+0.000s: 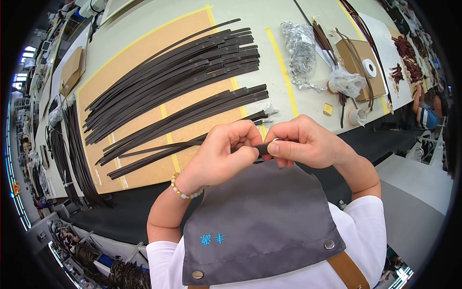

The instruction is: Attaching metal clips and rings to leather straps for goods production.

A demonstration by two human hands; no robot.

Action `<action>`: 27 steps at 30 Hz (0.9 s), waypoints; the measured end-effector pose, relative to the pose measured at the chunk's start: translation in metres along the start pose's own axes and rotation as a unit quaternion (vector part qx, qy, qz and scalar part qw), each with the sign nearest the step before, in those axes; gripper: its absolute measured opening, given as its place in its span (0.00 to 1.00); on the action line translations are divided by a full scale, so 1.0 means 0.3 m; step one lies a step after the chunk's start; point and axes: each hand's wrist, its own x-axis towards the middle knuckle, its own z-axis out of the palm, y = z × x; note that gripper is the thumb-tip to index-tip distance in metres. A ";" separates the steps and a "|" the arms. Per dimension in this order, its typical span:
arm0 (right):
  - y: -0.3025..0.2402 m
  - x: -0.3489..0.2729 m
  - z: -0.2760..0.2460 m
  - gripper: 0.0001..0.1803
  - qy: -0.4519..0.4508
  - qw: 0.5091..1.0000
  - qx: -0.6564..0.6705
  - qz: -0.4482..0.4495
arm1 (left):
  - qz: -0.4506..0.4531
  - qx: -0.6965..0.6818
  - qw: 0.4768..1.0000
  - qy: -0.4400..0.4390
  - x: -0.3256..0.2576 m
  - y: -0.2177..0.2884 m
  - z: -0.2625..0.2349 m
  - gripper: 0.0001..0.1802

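Note:
Just above my apron, both hands hold one dark brown strap point(263, 149) near its end. My left hand point(224, 151) is closed on it, thumb on top, and a bracelet circles that wrist. My right hand point(308, 144) pinches the end between thumb and fingers. A small shiny metal edge point(276, 139) shows by the right thumb; most of it is hidden by the fingers. A strap's thin tail point(168, 146) runs out left from behind my left hand. Beyond my hands, several similar straps point(192, 108) lie in rows, some with metal pieces point(270, 111) at their right ends.
The straps rest on a tan board point(178, 33) edged with yellow tape. Clear bags of metal parts point(298, 48), a crumpled plastic bag point(349, 83), a yellow block point(327, 109) and a spool point(357, 117) stand at right. More straps point(82, 154) hang over the left table edge.

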 end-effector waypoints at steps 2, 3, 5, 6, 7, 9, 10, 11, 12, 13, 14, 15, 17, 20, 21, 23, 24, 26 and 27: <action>0.000 0.000 0.002 0.14 0.000 1.000 -0.004 0.000 | -0.002 0.012 1.000 -0.001 0.002 -0.006 -0.001 0.05; 0.000 0.000 0.005 0.13 0.006 1.000 -0.007 -0.001 | 0.002 0.013 1.000 0.003 0.004 -0.007 0.004 0.06; 0.004 0.001 0.005 0.13 0.012 1.000 -0.010 -0.002 | 0.006 0.014 1.000 0.008 0.005 -0.003 0.014 0.06; 0.008 0.002 0.004 0.13 0.013 1.000 -0.011 -0.004 | 0.011 0.035 0.999 0.011 0.004 0.005 0.020 0.06; 0.010 0.002 0.002 0.13 0.014 1.000 -0.011 -0.006 | 0.015 0.055 0.998 0.013 0.002 0.009 0.024 0.07; 0.010 0.002 -0.002 0.14 0.006 1.000 0.003 -0.006 | 0.029 0.062 0.998 0.012 0.000 -0.007 0.021 0.08; 0.010 0.002 -0.004 0.14 -0.003 1.000 0.016 -0.006 | 0.043 0.068 0.997 0.011 -0.001 -0.012 0.018 0.09; 0.012 0.001 -0.007 0.14 -0.002 1.000 0.017 -0.006 | 0.043 0.069 0.997 0.010 -0.002 -0.008 0.015 0.09; 0.016 0.001 -0.010 0.15 -0.005 1.000 0.025 -0.008 | 0.040 0.080 0.996 0.003 -0.004 0.000 0.011 0.08; 0.019 0.000 -0.012 0.15 -0.007 0.999 0.034 -0.010 | 0.037 0.091 0.995 -0.005 -0.004 0.005 0.007 0.08; 0.021 0.000 -0.012 0.15 -0.008 0.999 0.034 -0.010 | 0.037 0.091 0.995 -0.004 -0.004 0.006 0.005 0.08; 0.022 0.000 -0.012 0.15 -0.009 0.999 0.039 -0.011 | 0.033 0.068 0.997 -0.012 -0.003 0.007 0.003 0.07; 0.021 0.000 -0.011 0.16 -0.010 0.999 0.043 -0.011 | 0.029 0.045 0.998 -0.019 -0.001 0.006 0.002 0.07; 0.015 -0.001 -0.008 0.15 -0.009 0.999 0.041 -0.015 | 0.029 0.046 0.998 -0.018 0.002 0.001 0.003 0.05; 0.013 0.000 -0.007 0.14 -0.010 1.000 0.025 -0.013 | 0.026 0.060 0.998 -0.013 0.003 0.001 0.004 0.04; 0.011 0.000 -0.003 0.14 -0.010 1.000 0.009 -0.011 | 0.023 0.074 0.997 -0.008 0.006 -0.004 0.005 0.03; 0.010 0.001 0.000 0.13 -0.007 1.000 0.009 -0.011 | 0.032 0.083 0.996 0.005 0.009 -0.014 0.003 0.02; 0.010 0.001 0.001 0.12 -0.004 1.000 0.009 -0.011 | 0.041 0.093 0.995 0.017 0.011 -0.016 0.001 0.03; 0.010 0.002 -0.001 0.12 -0.008 1.000 0.006 -0.005 | 0.032 0.098 0.994 0.025 0.011 -0.010 0.001 0.04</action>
